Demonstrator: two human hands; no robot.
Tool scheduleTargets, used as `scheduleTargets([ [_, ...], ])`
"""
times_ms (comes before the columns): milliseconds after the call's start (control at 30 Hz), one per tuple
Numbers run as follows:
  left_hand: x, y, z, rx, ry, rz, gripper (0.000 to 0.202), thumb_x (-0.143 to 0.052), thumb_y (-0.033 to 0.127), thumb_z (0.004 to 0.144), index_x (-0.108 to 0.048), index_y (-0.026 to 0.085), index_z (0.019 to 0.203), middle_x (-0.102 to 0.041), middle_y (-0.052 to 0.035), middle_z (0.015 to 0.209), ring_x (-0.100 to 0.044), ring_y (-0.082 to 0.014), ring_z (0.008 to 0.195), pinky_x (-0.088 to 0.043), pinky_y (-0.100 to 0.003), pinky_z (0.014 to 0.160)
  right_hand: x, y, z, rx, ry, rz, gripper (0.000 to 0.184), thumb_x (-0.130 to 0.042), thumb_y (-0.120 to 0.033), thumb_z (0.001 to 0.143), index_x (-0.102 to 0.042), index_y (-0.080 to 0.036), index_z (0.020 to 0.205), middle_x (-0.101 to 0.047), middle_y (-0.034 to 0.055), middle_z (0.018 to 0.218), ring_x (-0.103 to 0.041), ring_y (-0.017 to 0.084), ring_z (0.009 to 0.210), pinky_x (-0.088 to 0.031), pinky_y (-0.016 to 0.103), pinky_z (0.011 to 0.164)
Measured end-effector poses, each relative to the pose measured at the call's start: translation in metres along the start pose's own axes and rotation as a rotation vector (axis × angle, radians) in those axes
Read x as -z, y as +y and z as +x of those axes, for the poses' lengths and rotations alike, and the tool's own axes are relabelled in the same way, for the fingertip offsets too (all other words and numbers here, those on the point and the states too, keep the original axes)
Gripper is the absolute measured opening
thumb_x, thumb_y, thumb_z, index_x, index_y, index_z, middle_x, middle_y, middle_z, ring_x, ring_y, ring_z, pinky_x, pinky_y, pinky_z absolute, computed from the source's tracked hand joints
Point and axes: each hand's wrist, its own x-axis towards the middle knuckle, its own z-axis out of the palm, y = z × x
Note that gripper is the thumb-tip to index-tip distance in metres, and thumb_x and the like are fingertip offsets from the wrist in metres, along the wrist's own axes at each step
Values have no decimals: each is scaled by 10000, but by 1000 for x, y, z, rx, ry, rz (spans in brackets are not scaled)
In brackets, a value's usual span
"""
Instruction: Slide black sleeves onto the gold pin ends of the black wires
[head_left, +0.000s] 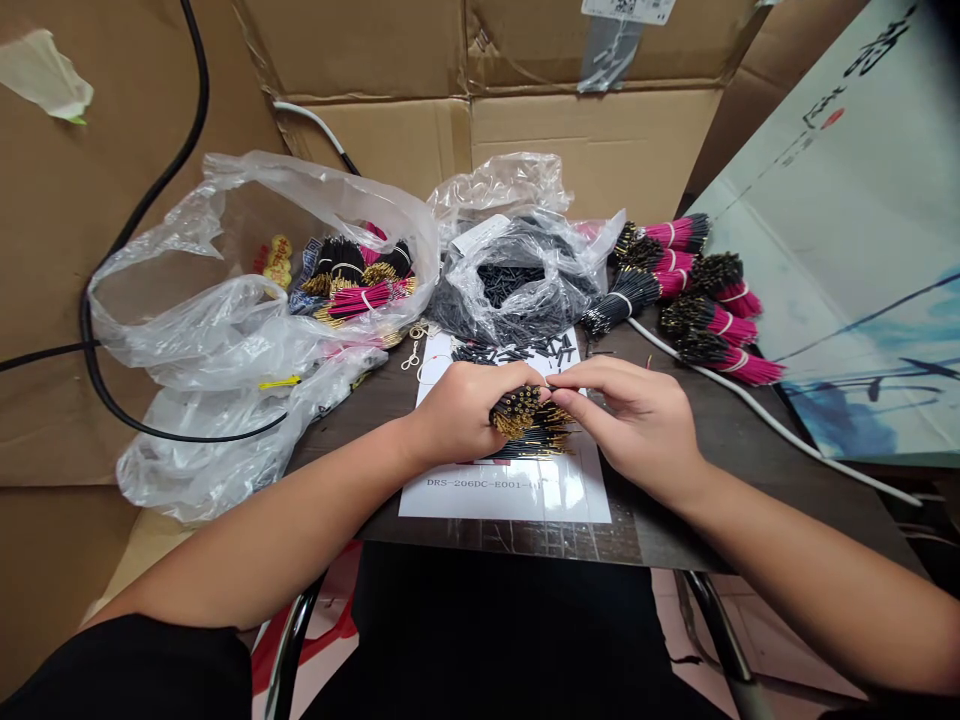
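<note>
My left hand (465,405) is closed round a bundle of thin black wires with gold tips (517,410), its tips pointing right. My right hand (637,415) pinches at one wire end just right of the bundle's tips. Both hands rest over a white printed sheet (510,490) on a small dark table (720,440). Loose black wires (544,442) lie on the sheet under my hands, and small black sleeves (517,352) are scattered beyond them.
An open clear bag of small black pieces (517,285) sits behind the sheet. Banded pink and black wire bundles (697,300) lie at the back right, more inside a clear bag (360,280) at the left. Cardboard boxes (525,130) wall the back. A white cable (757,410) crosses right.
</note>
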Motion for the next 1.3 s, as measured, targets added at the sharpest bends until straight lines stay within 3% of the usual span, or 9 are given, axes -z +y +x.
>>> scheduleTargets([
  [167, -2, 0, -1, 7, 19, 36, 133, -531, 226, 844, -592, 175, 950, -675, 6, 797, -626, -83, 692, -427, -174, 629, -2, 3, -1, -164, 7, 86, 92, -647, -271, 823, -697, -227, 887, -698, 27, 892, -647, 168, 812, -546, 338, 736],
  [333, -2, 2, 0, 30, -12, 78, 161, -546, 169, 800, -569, 191, 958, -673, 32, 829, -638, -80, 722, -422, -172, 640, -2, 3, -1, -161, 75, 41, 89, -621, -252, 840, -678, -225, 903, -680, 23, 865, -627, 156, 774, -529, 327, 716],
  [500, -1, 3, 0, 53, -38, 119, 223, -564, 130, 742, -563, 195, 955, -674, 53, 846, -645, -83, 723, -426, -171, 642, 3, -5, -2, 23, 132, -20, 147, -638, -135, 797, -657, -234, 904, -667, 25, 844, -615, 166, 765, -511, 344, 696],
  [700, -4, 3, -1, 77, -38, 163, 191, -581, 200, 777, -564, 185, 966, -678, 38, 846, -660, -98, 754, -441, -172, 644, 7, -15, -7, 288, 17, -91, 351, -691, -66, 711, -638, -240, 1010, -682, 25, 876, -634, 178, 793, -530, 357, 723],
  [1300, -6, 3, -1, 71, -70, 270, 198, -555, 223, 781, -566, 185, 975, -676, 36, 805, -663, -108, 728, -452, -178, 620, 5, -12, -5, 350, -6, -142, 273, -703, -41, 698, -643, -141, 945, -673, 39, 837, -613, 129, 786, -519, 302, 738],
])
